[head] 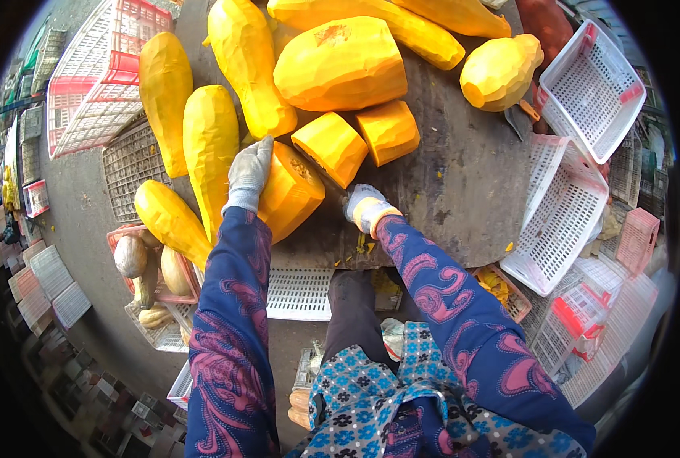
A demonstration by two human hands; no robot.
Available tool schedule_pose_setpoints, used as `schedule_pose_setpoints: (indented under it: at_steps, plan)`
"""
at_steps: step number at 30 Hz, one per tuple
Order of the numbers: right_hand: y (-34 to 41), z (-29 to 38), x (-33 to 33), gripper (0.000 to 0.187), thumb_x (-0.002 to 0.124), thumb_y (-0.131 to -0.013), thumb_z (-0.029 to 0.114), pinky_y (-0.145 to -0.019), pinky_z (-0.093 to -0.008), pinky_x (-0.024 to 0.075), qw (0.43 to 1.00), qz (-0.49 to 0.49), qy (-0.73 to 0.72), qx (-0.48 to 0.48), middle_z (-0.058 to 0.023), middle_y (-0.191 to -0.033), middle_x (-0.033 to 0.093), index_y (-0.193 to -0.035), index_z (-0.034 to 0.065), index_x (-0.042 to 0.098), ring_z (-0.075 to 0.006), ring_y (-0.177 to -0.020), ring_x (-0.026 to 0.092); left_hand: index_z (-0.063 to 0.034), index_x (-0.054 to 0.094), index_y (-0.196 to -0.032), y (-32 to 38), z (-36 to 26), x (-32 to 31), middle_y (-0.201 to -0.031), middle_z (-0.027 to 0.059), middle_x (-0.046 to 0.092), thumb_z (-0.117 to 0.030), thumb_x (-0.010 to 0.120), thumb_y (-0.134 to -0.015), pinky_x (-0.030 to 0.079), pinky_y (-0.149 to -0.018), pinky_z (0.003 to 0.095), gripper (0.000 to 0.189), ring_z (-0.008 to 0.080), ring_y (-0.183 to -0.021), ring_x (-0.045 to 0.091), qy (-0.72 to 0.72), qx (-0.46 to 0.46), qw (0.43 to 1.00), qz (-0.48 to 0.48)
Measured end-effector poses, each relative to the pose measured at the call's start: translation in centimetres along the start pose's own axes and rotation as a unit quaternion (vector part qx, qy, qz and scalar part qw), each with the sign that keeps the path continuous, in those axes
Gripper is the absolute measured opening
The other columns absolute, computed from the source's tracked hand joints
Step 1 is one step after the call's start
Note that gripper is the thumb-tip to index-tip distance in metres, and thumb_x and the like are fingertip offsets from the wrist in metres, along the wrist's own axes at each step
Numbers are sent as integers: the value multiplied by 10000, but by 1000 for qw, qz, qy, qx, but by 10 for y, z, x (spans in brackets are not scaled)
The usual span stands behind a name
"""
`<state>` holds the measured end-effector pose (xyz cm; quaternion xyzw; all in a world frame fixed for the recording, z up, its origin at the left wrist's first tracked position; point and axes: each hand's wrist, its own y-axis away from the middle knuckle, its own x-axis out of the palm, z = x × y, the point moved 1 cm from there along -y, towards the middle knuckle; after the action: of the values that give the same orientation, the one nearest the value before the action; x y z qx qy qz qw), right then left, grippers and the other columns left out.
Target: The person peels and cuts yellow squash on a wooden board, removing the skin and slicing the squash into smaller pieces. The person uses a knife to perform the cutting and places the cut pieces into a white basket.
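My left hand [250, 174], in a grey knit glove, grips the left side of a large cut piece of peeled pumpkin [292, 197]. The piece's upper cut face shows the seed hollow. In my right hand [368, 206], also gloved, is a knife whose handle the fingers hide. The thin dark knife blade [329, 182] slants up and left between the large piece and a smaller pumpkin chunk [329, 147]. Another peeled chunk [388, 133] sits to the right of that one. Behind them lies a thick pumpkin section [341, 64].
Several whole peeled pumpkins [211, 149] lie left and at the back of the wooden table [460, 189]. A peeler-like tool [517, 119] rests near the right edge. White plastic crates [569, 212] stand at right. Unpeeled pumpkins [131, 256] fill a crate at left.
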<state>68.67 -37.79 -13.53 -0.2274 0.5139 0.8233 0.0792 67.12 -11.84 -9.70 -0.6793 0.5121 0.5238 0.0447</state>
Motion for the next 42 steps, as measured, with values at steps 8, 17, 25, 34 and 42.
schedule_pose_setpoints:
  at_steps: [8, 17, 25, 34, 42]
  plan:
    - [21, -8, -4, 307, 623, -888, 276, -886, -432, 521, 990, -26, -121, 74, -226, -1144, 668, -1070, 50, 723, -415, -1078, 630, -169, 711, -1133, 45, -27, 7, -1039, 166, 708, -576, 375, -986, 484, -875, 474, 548, 376, -1017, 647, -57, -25, 996, -62]
    - [43, 1, -15, 324, 622, -875, 283, -869, -452, 515, 982, -72, -158, 71, -244, -1087, 665, -1091, 52, 691, -431, -1045, 619, -113, 637, -1246, 73, -25, 24, -1195, 209, 654, -604, 294, -995, 446, -957, 472, 649, 415, -1119, 598, -13, -136, 989, -53]
    - [78, 21, -21, 342, 625, -884, 261, -916, -441, 507, 975, -63, -195, 88, -212, -1140, 671, -1159, 59, 646, -410, -1076, 625, 1, 388, -1461, 105, 40, 42, -1419, 236, 499, -649, 447, -953, 358, -1097, 372, 828, 356, -1319, 471, 256, -115, 960, -22]
    - [128, 30, -29, 418, 619, -907, 311, -932, -444, 504, 985, -48, -163, 43, -210, -1167, 667, -1242, 61, 588, -385, -1095, 630, -14, 504, -1328, 154, 36, 83, -1205, 143, 622, -516, 719, -862, 466, -971, 326, 718, 230, -1089, 594, 442, -211, 870, -50]
    - [177, 33, -27, 346, 620, -924, 290, -907, -436, 522, 994, -30, -106, 26, -205, -1108, 685, -1178, 58, 592, -378, -1048, 652, -16, 616, -1149, 189, 1, 113, -1030, 73, 668, -531, 741, -841, 510, -851, 313, 613, 177, -913, 622, 553, -253, 783, -130]
